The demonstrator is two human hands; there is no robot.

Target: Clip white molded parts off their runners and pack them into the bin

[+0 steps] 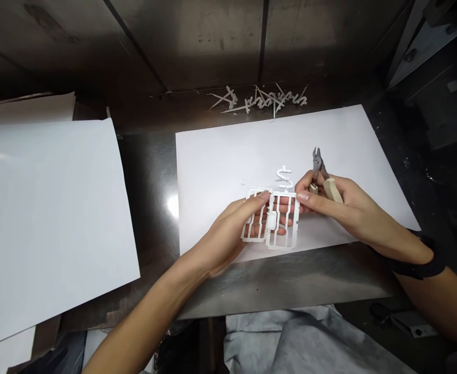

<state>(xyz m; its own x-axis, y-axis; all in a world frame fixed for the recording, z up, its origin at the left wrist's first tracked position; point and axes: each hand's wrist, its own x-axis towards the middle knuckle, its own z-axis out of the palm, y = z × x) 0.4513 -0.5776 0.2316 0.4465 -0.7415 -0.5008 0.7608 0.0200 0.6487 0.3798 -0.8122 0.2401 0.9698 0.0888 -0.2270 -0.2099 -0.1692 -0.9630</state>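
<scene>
A white plastic frame with thin bars and notched edges point(294, 223) is held up over a sheet of white paper point(212, 156). My left hand point(236, 223) grips its left part, thumb on top and fingers behind the bars. At the upper right corner, my right hand point(337, 202) pinches the same frame between thumb and finger. A pair of side cutters with cream handles point(318, 161) also rests in my right hand, jaws pointing up and slightly apart. A curved white plastic runner point(285, 176) shows just beyond the frame's top edge; whether it joins the frame I cannot tell.
Plastic scraps point(267, 98) lie in a row behind the paper, near the metal wall point(212, 41). Large white sheets point(52, 218) cover a stack at the left. The metal table's front edge point(259, 291) runs close to my lap.
</scene>
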